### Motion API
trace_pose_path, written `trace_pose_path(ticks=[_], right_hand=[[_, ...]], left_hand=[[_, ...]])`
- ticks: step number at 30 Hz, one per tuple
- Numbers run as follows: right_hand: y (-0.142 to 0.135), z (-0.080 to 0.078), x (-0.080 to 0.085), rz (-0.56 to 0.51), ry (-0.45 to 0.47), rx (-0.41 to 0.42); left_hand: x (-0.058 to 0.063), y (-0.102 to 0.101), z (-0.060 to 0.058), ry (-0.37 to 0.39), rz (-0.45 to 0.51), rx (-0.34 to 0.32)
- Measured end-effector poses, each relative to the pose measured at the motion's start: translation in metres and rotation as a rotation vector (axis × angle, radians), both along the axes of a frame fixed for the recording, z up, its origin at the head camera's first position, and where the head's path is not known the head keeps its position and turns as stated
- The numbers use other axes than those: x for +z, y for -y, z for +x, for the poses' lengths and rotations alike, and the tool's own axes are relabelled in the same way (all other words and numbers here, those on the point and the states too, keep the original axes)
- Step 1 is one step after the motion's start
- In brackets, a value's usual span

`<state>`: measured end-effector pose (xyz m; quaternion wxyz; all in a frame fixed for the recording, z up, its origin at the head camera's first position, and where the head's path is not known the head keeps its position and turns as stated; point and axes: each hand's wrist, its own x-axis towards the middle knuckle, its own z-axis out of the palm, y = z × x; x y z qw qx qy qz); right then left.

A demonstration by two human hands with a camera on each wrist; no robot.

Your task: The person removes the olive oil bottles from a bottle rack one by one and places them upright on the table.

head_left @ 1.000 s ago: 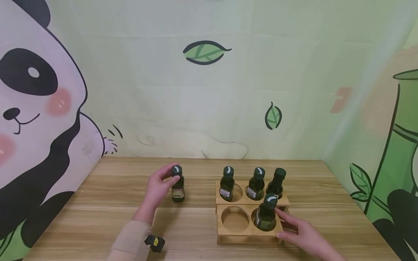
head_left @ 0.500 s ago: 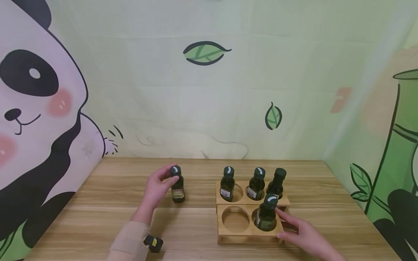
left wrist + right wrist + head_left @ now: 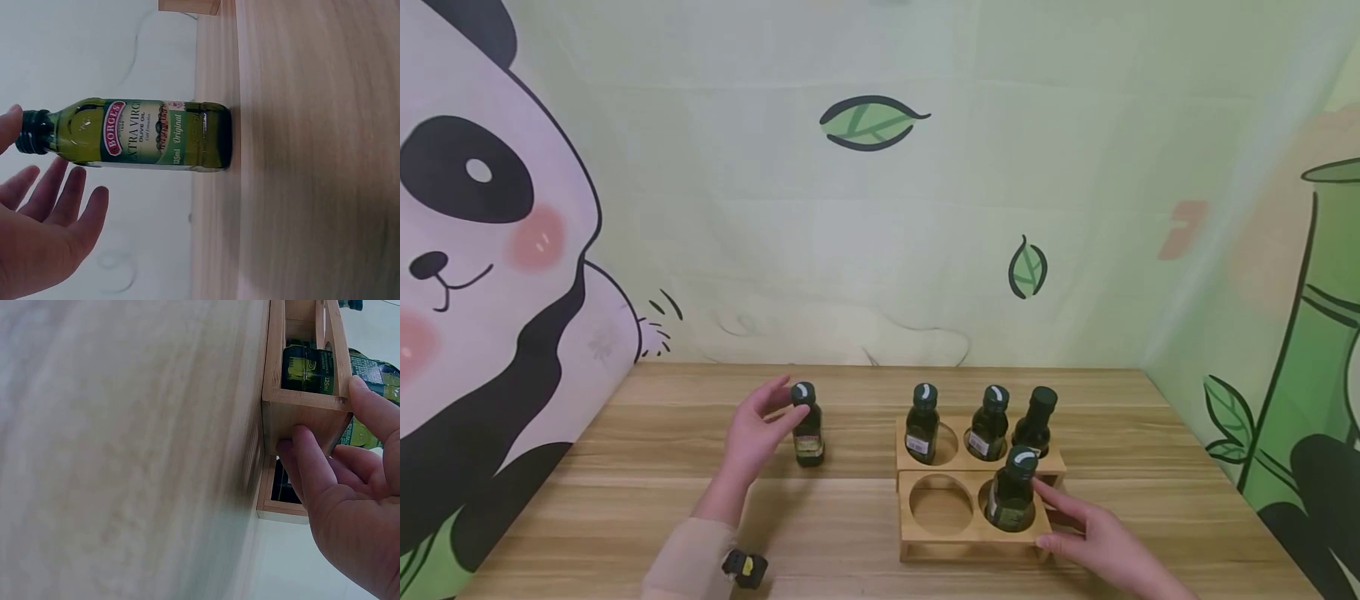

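Observation:
In the head view, a small olive oil bottle (image 3: pixel 808 437) stands upright on the table, left of the rack. Around its dark cap my left hand (image 3: pixel 760 429) is spread, thumb near the cap and fingers loosely bent. The left wrist view shows those fingers (image 3: pixel 75 187) apart from the bottle (image 3: pixel 137 133), thumb tip by the cap. At the right end of the two-tier wooden rack (image 3: pixel 973 547), my right hand (image 3: pixel 1093 537) holds the lower tier, thumb at the front corner. In the right wrist view, fingers (image 3: pixel 306 450) lie against the end panel (image 3: pixel 294 422).
The lower tier holds a bottle (image 3: pixel 1011 500) at right, beside a round hole (image 3: pixel 940 504) without one. Several more bottles, including one at the left (image 3: pixel 922 425), stand in the upper tier. Behind the table (image 3: pixel 842 517) hangs a printed cloth backdrop (image 3: pixel 865 233).
The left fingers have come away from the bottle's cap, and that hand has shifted slightly left. The bottle still stands in place. My right hand and the rack look unchanged.

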<state>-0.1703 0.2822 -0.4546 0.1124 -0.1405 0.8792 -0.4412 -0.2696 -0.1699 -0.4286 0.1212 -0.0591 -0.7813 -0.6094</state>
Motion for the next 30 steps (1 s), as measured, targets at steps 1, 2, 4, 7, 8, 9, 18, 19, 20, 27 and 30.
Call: trace_pose_path(ticks=[1, 2, 4, 7, 8, 9, 18, 19, 20, 27, 30], right_hand=[[0.0, 0.0, 0.0, 0.0, -0.001, 0.0], [0.0, 0.0, 0.0, 0.0, 0.0, -0.001], [0.0, 0.0, 0.0, -0.004, 0.003, -0.002], [0.001, 0.001, 0.001, -0.004, 0.004, -0.003], [0.001, 0.001, 0.001, -0.001, 0.004, -0.005], [0.001, 0.001, 0.002, 0.002, 0.004, -0.007], [0.002, -0.001, 0.001, -0.001, 0.0, -0.011], [0.001, -0.001, 0.001, 0.004, -0.002, -0.013], [0.001, -0.001, 0.001, 0.01, -0.005, -0.013], [0.001, -0.001, 0.001, 0.028, -0.014, -0.01], [0.001, -0.001, 0.001, 0.025, -0.014, -0.008]], left_hand=[[0.001, 0.0, 0.002, -0.004, -0.002, 0.01], [0.002, 0.0, 0.003, -0.008, 0.0, 0.02], [0.005, -0.001, 0.007, -0.023, -0.001, 0.043], [0.009, -0.003, 0.012, -0.043, 0.002, 0.079], [0.01, -0.003, 0.013, -0.046, -0.003, 0.09], [0.011, -0.004, 0.015, -0.052, -0.01, 0.1], [0.023, -0.007, 0.028, -0.073, -0.057, 0.15], [0.024, -0.008, 0.029, -0.078, -0.058, 0.152], [0.025, -0.008, 0.03, -0.083, -0.06, 0.154], [0.031, -0.018, 0.04, -0.173, -0.068, 0.152], [0.031, -0.024, 0.043, -0.213, -0.075, 0.123]])
